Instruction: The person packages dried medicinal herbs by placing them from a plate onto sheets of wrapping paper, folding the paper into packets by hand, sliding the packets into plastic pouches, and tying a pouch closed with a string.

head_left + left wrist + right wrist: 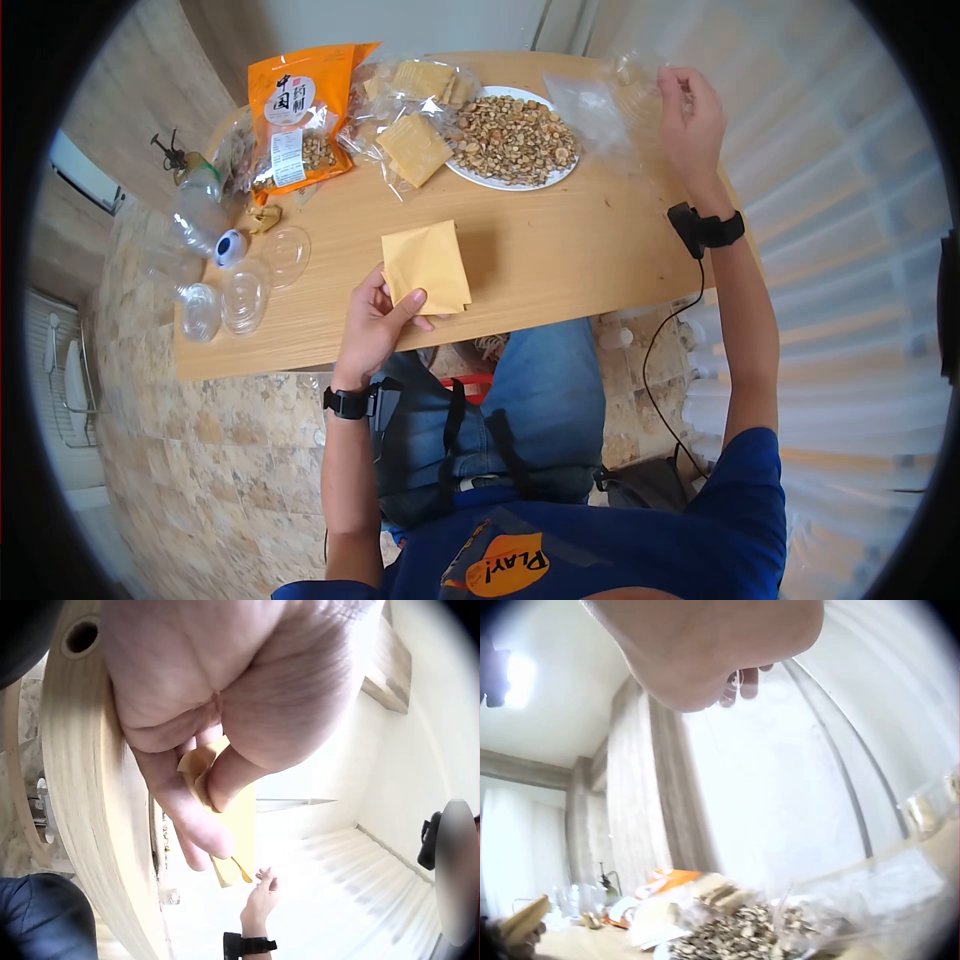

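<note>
My left hand [375, 325] holds a flat, folded yellow paper packet [426, 268] near the table's front edge, thumb on top and fingers beneath. In the left wrist view, the packet [241, 825] shows loose, layered edges between thumb and fingers. Raised over the back right of the table, my right hand [692, 125] has its fingers bent, with clear plastic bags [590, 110] beside it. A thin, pale loop [739, 678] shows by its fingertips in the right wrist view; I cannot tell whether they grip it.
A white plate [465, 175] bears a heap of dried slices [515, 138]. Left of it lie bagged yellow squares [414, 148] and an orange pouch [300, 110]. Clear lids [288, 256], a white-and-blue roll [230, 248] and a spray bottle [198, 190] occupy the left end.
</note>
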The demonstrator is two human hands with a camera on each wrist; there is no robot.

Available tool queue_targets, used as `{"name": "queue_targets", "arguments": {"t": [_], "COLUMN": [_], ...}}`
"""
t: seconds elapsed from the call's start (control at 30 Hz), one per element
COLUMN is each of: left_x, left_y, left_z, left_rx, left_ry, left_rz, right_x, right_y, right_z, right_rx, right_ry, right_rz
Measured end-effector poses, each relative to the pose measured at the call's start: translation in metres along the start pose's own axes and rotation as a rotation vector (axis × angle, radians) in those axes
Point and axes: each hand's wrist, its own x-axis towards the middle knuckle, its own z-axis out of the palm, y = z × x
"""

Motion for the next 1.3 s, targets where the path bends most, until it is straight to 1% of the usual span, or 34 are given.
{"name": "queue_targets", "arguments": {"t": [0.03, 0.07, 0.13, 0.17, 0.23, 0.27, 0.33, 0.37, 0.43, 0.47, 0.53, 0.57, 0.6, 0.63, 0.67, 0.7, 0.73, 0.77, 0.8, 0.83, 0.87, 0.9, 0.93, 0.97, 1.03, 1.1, 1.17, 1.3], "left_x": [0.0, 0.001, -0.001, -0.004, -0.008, -0.013, -0.022, -0.028, -0.04, -0.049, -0.061, -0.068, -0.074, -0.077, -0.08, -0.083, -0.084, -0.085, -0.085, -0.085, -0.087, -0.089, -0.091, -0.091, -0.088, -0.082, -0.075, -0.065], "left_y": [0.001, 0.0, -0.006, -0.006, -0.003, -0.001, 0.005, 0.007, 0.009, 0.009, 0.014, 0.015, 0.016, 0.016, 0.017, 0.019, 0.021, 0.022, 0.023, 0.024, 0.024, 0.024, 0.025, 0.025, 0.023, 0.023, 0.026, 0.027], "left_z": [0.001, -0.001, -0.007, -0.009, -0.012, -0.012, -0.012, -0.016, -0.024, -0.026, -0.029, -0.03, -0.032, -0.035, -0.037, -0.037, -0.036, -0.035, -0.034, -0.031, -0.029, -0.027, -0.026, -0.026, -0.027, -0.023, -0.017, -0.019], "left_rx": [-0.01, -0.011, -0.037, -0.041, -0.174, -0.214, -0.248, -0.246, -0.233, -0.221, -0.125, -0.101, -0.087, -0.076, -0.065, -0.053, -0.013, 0.027, 0.034, 0.062, 0.089, 0.091, 0.117, 0.142, 0.153, 0.163, 0.126, 0.147], "left_ry": [0.01, 0.009, 0.036, 0.055, 0.102, 0.157, 0.282, 0.284, 0.296, 0.313, 0.332, 0.369, 0.381, 0.418, 0.45, 0.45, 0.513, 0.574, 0.572, 0.571, 0.575, 0.584, 0.555, 0.525, 0.541, 0.543, 0.504, 0.441], "left_rz": [0.012, 0.014, 0.06, 0.056, 0.096, 0.127, 0.154, 0.154, 0.164, 0.138, 0.179, 0.174, 0.166, 0.188, 0.21, 0.203, 0.203, 0.201, 0.191, 0.216, 0.237, 0.222, 0.232, 0.246, 0.238, 0.229, 0.126, 0.091], "right_x": [0.005, 0.008, 0.013, 0.015, 0.012, 0.007, -0.012, -0.027, -0.054, -0.069, -0.094, -0.104, -0.111, -0.115, -0.121, -0.124, -0.126, -0.124, -0.117, -0.116, -0.128, -0.142, -0.152, -0.159, -0.167, -0.172, -0.177, -0.182], "right_y": [-0.012, -0.025, -0.051, -0.058, -0.07, -0.08, -0.096, -0.099, -0.099, -0.102, -0.11, -0.113, -0.119, -0.124, -0.128, -0.136, -0.143, -0.148, -0.156, -0.161, -0.163, -0.163, -0.168, -0.176, -0.19, -0.188, -0.183, -0.18], "right_z": [-0.004, -0.01, -0.02, -0.022, -0.018, -0.012, 0.004, 0.017, 0.043, 0.053, 0.07, 0.077, 0.082, 0.086, 0.089, 0.091, 0.092, 0.092, 0.091, 0.088, 0.083, 0.073, 0.064, 0.055, 0.038, 0.038, 0.04, 0.045], "right_rx": [0.185, 0.184, 0.62, 0.632, 0.814, 0.83, 0.857, 0.87, 0.795, 0.813, 0.656, 0.676, 0.618, 0.556, 0.57, 0.532, 0.488, 0.492, 0.336, 0.178, 0.186, 0.365, 0.545, 0.555, 0.529, 0.518, 0.505, 0.503], "right_ry": [0.006, 0.006, -0.187, -0.202, -0.449, -0.478, -0.666, -0.689, -0.858, -0.867, -0.995, -1.002, -0.999, -0.986, -0.983, -0.904, -0.821, -0.817, -0.637, -0.453, -0.464, -0.696, -0.924, -0.932, -0.975, -0.991, -1.002, -0.972], "right_rz": [0.142, 0.141, 0.385, 0.387, 0.676, 0.704, 0.797, 0.839, 0.81, 0.836, 0.716, 0.726, 0.576, 0.426, 0.435, 0.319, 0.204, 0.215, -0.071, -0.35, -0.338, -0.268, -0.194, -0.192, -0.314, -0.305, -0.3, -0.304]}}
